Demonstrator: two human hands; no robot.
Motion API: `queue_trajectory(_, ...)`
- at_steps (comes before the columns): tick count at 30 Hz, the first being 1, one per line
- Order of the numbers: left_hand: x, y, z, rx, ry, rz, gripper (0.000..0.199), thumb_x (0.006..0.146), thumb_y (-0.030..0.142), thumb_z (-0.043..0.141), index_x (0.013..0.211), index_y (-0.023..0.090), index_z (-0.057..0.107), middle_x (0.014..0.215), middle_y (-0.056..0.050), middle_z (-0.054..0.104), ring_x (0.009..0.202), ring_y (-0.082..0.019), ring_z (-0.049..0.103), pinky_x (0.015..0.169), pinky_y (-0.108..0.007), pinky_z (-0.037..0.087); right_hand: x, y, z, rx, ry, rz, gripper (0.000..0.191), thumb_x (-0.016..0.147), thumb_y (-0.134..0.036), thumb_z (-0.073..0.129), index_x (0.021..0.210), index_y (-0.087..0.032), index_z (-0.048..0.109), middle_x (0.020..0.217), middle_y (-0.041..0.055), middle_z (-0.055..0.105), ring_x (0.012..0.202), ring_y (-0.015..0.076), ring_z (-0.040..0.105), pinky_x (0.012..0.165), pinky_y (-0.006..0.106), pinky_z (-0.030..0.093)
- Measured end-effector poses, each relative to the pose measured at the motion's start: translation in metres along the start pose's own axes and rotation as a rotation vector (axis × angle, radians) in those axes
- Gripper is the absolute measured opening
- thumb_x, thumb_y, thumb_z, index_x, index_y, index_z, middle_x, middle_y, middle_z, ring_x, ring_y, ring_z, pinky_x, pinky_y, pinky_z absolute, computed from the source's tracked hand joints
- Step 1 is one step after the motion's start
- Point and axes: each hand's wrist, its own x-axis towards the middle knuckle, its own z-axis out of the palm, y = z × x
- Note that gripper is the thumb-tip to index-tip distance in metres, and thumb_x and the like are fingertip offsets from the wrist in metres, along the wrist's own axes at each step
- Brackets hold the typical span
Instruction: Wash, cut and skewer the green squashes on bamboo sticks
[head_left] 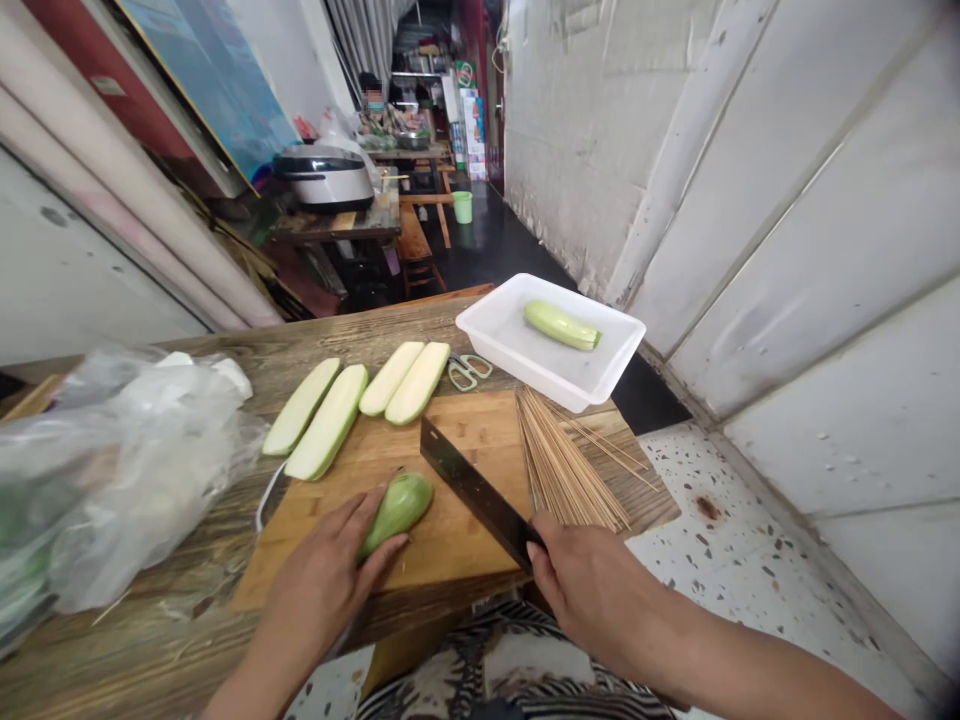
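My left hand (330, 560) is wrapped round a green zucchini (401, 508) lying on the wooden cutting board (465, 440); its lower part is hidden by my fingers. In my right hand (585, 575) is a dark-bladed kitchen knife (469, 485), tilted over the board to the right of the zucchini and apart from it. Beyond, along the board's far left edge, lie zucchini halves (326, 425) with pale cut faces up, and two more halves (405, 382) sit beside them.
Green-handled scissors (471, 372) lie behind the board. At the far right, a white plastic tray (540, 380) holds another zucchini (561, 325). Wooden skewers (566, 465) fan out right of the board. Clear plastic bags (157, 460) cover the table's left side.
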Motion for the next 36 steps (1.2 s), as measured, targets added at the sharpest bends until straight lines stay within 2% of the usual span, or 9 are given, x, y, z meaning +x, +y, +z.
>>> queue_trajectory(3, 0.003, 0.000, 0.008, -0.036, 0.027, 0.001, 0.060, 0.081, 0.056, 0.053, 0.131, 0.023, 0.051, 0.125, -0.012, 0.062, 0.109, -0.032, 0.061, 0.095, -0.045, 0.048, -0.001, 0.006, 0.002, -0.083, 0.055, -0.084, 0.010, 0.089, -0.015, 0.043, 0.083, -0.016, 0.051, 0.051, 0.0001, 0.057, 0.039, 0.0147, 0.051, 0.038, 0.028, 0.017)
queue_trajectory(6, 0.002, -0.001, 0.011, -0.086, 0.057, -0.004, 0.056, 0.081, 0.052, 0.056, 0.132, 0.028, 0.050, 0.124, -0.009, 0.063, 0.106, -0.030, 0.063, 0.094, -0.045, 0.049, -0.001, 0.008, 0.005, -0.185, 0.102, -0.171, 0.007, 0.082, -0.012, 0.048, 0.079, -0.017, 0.050, 0.052, -0.0012, 0.053, 0.035, 0.0138, 0.046, 0.035, 0.029, 0.013)
queue_trajectory(13, 0.003, 0.002, 0.009, -0.135, 0.113, 0.022, 0.055, 0.079, 0.049, 0.060, 0.130, 0.030, 0.053, 0.121, -0.008, 0.065, 0.103, -0.031, 0.064, 0.091, -0.048, 0.051, 0.003, -0.003, 0.000, -0.352, -0.011, -0.235, 0.008, 0.077, -0.013, 0.056, 0.073, -0.018, 0.053, 0.062, 0.0024, 0.059, 0.039, 0.0150, 0.053, 0.033, 0.031, 0.010)
queue_trajectory(18, 0.003, -0.001, 0.008, -0.149, 0.117, 0.022, 0.055, 0.080, 0.046, 0.060, 0.132, 0.031, 0.051, 0.123, -0.008, 0.064, 0.106, -0.031, 0.063, 0.092, -0.048, 0.051, 0.007, -0.008, 0.001, -0.343, -0.046, -0.217, 0.008, 0.074, -0.012, 0.059, 0.075, -0.018, 0.053, 0.054, -0.0013, 0.054, 0.034, 0.0121, 0.046, 0.031, 0.029, 0.009)
queue_trajectory(23, 0.002, -0.005, 0.010, -0.131, 0.138, 0.039, 0.056, 0.081, 0.046, 0.059, 0.134, 0.028, 0.050, 0.122, -0.009, 0.064, 0.105, -0.032, 0.063, 0.091, -0.049, 0.051, 0.011, -0.014, -0.003, -0.350, -0.128, -0.181, 0.012, 0.073, -0.008, 0.059, 0.077, -0.017, 0.053, 0.055, -0.0022, 0.056, 0.036, 0.0128, 0.050, 0.030, 0.026, 0.012)
queue_trajectory(28, 0.001, -0.007, 0.010, -0.073, 0.155, 0.099, 0.056, 0.084, 0.045, 0.056, 0.136, 0.026, 0.046, 0.121, -0.010, 0.064, 0.104, -0.029, 0.064, 0.088, -0.045, 0.053, 0.011, -0.021, -0.007, -0.416, -0.161, -0.199, 0.009, 0.074, -0.011, 0.060, 0.074, -0.017, 0.053, 0.058, 0.0010, 0.057, 0.036, 0.0168, 0.052, 0.029, 0.029, 0.014)
queue_trajectory(32, 0.002, -0.009, 0.010, 0.008, 0.201, 0.160, 0.055, 0.087, 0.045, 0.053, 0.136, 0.021, 0.045, 0.119, -0.012, 0.065, 0.102, -0.027, 0.064, 0.087, -0.042, 0.054, 0.013, -0.024, -0.008, -0.448, -0.246, -0.236, 0.007, 0.077, -0.016, 0.062, 0.073, -0.016, 0.057, 0.067, 0.0054, 0.062, 0.046, 0.0182, 0.058, 0.032, 0.027, 0.024)
queue_trajectory(34, 0.002, -0.009, 0.010, 0.043, 0.207, 0.196, 0.055, 0.088, 0.046, 0.052, 0.134, 0.019, 0.046, 0.116, -0.013, 0.065, 0.100, -0.025, 0.065, 0.084, -0.040, 0.055, 0.017, -0.025, -0.005, -0.406, -0.261, -0.261, 0.001, 0.077, -0.015, 0.061, 0.077, -0.015, 0.059, 0.072, 0.0066, 0.064, 0.053, 0.0201, 0.062, 0.035, 0.026, 0.031)
queue_trajectory(36, 0.002, -0.008, 0.010, 0.066, 0.217, 0.211, 0.053, 0.088, 0.046, 0.050, 0.133, 0.017, 0.047, 0.114, -0.013, 0.066, 0.098, -0.025, 0.066, 0.083, -0.040, 0.055, 0.022, -0.025, 0.001, -0.334, -0.264, -0.248, 0.008, 0.078, -0.014, 0.059, 0.086, -0.013, 0.060, 0.074, 0.0068, 0.065, 0.057, 0.0221, 0.064, 0.036, 0.028, 0.033)
